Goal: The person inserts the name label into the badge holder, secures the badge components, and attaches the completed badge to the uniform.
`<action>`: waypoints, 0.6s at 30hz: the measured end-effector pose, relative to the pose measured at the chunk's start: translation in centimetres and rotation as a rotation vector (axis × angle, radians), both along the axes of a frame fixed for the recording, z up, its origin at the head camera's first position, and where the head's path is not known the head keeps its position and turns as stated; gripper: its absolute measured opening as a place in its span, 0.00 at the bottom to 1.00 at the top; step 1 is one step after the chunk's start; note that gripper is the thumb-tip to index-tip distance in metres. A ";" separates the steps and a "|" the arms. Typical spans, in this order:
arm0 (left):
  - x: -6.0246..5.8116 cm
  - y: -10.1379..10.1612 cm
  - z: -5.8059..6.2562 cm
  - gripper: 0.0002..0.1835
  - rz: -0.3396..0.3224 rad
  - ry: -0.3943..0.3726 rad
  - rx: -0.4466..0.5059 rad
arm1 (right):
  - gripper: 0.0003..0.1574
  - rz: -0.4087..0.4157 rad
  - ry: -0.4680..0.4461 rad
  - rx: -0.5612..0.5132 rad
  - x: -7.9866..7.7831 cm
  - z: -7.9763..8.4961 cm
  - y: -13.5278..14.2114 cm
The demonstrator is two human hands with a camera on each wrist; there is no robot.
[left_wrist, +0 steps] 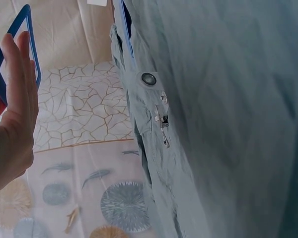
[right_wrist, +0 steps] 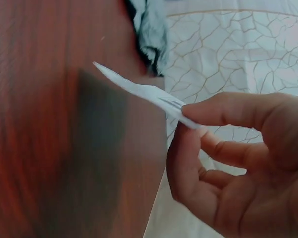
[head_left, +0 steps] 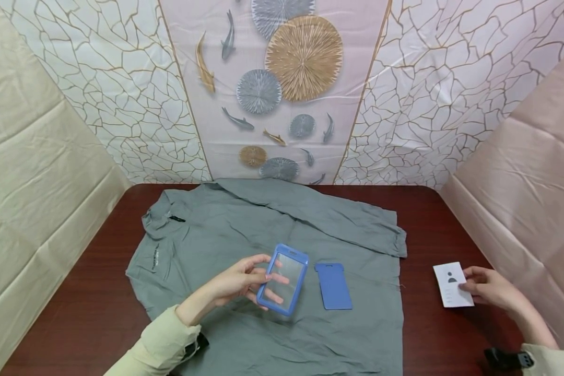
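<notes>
My left hand [head_left: 237,282] holds a blue badge holder frame [head_left: 298,286] with a clear window, thumb in front and fingers showing through behind it. On the grey jacket [head_left: 244,230], just right of that frame, lies a flat blue badge back panel [head_left: 335,287]. Over at the right, my right hand [head_left: 491,289] pinches a white paper card [head_left: 446,292] printed with a grey person icon, held above the table. The right wrist view has this card [right_wrist: 144,91] nearly edge-on between thumb and fingers, slightly bent.
The jacket lies spread across the dark red-brown table [head_left: 427,339]. A round button-like piece [left_wrist: 148,79] and a metal clip [left_wrist: 162,124] rest on it in the left wrist view. Cream cloth walls [head_left: 521,183] flank both sides; a patterned curtain [head_left: 404,104] hangs behind.
</notes>
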State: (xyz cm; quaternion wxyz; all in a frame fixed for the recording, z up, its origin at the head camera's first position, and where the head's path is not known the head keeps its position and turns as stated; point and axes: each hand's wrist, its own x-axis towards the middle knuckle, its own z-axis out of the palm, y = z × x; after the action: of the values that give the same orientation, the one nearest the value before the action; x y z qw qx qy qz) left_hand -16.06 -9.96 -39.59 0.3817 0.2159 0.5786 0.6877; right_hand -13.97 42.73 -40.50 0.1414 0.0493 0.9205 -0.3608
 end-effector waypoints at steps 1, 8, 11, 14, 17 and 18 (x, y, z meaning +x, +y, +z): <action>0.0 0.0 0.0 0.21 0.001 0.000 -0.001 | 0.22 0.009 0.011 -0.011 -0.1 0.2 -0.3; 0.1 -0.1 0.1 0.21 0.004 -0.006 -0.001 | 0.07 0.093 0.167 -0.258 -1.4 -0.9 -0.7; 0.1 -0.1 0.1 0.21 0.005 -0.010 0.002 | 0.06 0.133 0.189 -0.395 -2.3 -1.4 -0.8; 0.0 0.0 0.0 0.21 0.011 -0.013 0.001 | 0.06 0.139 0.167 -0.464 -2.9 -0.9 -2.1; 0.0 0.1 -0.1 0.23 0.017 -0.019 -0.005 | 0.05 0.123 0.129 -0.453 -3.1 0.4 -4.3; 0.0 0.1 -0.1 0.23 0.019 -0.024 -0.006 | 0.04 0.123 0.121 -0.468 -3.2 0.6 -4.9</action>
State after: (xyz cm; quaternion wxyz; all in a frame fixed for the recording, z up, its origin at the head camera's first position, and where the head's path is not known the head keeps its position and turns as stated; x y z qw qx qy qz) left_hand -16.06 -9.88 -39.72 0.3826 0.2009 0.5782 0.6920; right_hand -17.14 37.78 -39.86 0.1154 -0.0626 0.8199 -0.5572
